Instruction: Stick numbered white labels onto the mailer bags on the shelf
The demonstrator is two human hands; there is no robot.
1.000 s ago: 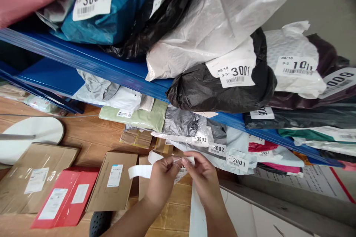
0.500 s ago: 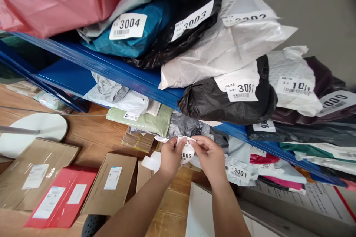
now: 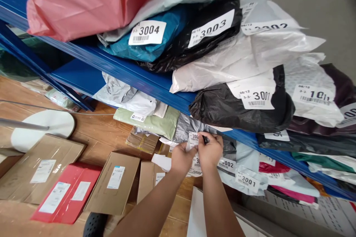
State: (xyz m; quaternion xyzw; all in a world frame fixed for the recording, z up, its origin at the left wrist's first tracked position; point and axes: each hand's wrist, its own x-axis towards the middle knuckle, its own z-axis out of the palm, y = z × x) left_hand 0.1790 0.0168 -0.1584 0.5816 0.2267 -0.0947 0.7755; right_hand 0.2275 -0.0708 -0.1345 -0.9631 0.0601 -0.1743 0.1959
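Observation:
A strip of white number labels (image 3: 193,139) is pinched between my two hands, low in front of the blue shelf. My left hand (image 3: 180,160) grips the strip's left side, thumb pointing right. On its right side, the fingers of my right hand (image 3: 210,150) are closed at the edge. Printed numbers beginning 300 show on the upper label; others are partly covered by my fingers. Just behind the strip lies a dark grey plastic parcel (image 3: 187,127). A grey parcel labelled 3002 (image 3: 231,148) is right of my right hand.
Numbered parcels crowd the blue shelf (image 3: 125,70), among them a black one (image 3: 219,107) labelled 3001 and a teal one (image 3: 119,52). On the wooden floor lie cardboard boxes (image 3: 111,192), a red parcel (image 3: 69,181) and a round white base (image 3: 61,122). A dark perforated shoe (image 3: 95,224) shows below.
The view has shifted, so the shelf sits further right. My hands have changed their grip on the label strip, and more of its upper end now shows above my fingers.

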